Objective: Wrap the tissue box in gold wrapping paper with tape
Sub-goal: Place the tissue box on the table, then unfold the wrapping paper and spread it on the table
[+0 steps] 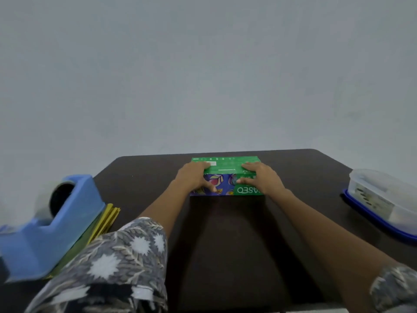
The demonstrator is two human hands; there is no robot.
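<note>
A green tissue box [226, 169] with a purple floral panel on its near side lies at the far middle of the dark table [228, 240]. My left hand [195, 176] grips its left end, fingers over the top and thumb on the near side. My right hand [261, 177] grips its right end the same way. A blue tape dispenser [52, 224] with a roll of tape stands at the near left. Folded gold wrapping paper [107, 219] lies partly under the dispenser.
A clear plastic container [381, 197] stands on a blue lid at the table's right edge. A plain grey wall rises right behind the table's far edge. My patterned sleeves fill the lower left and lower right corners.
</note>
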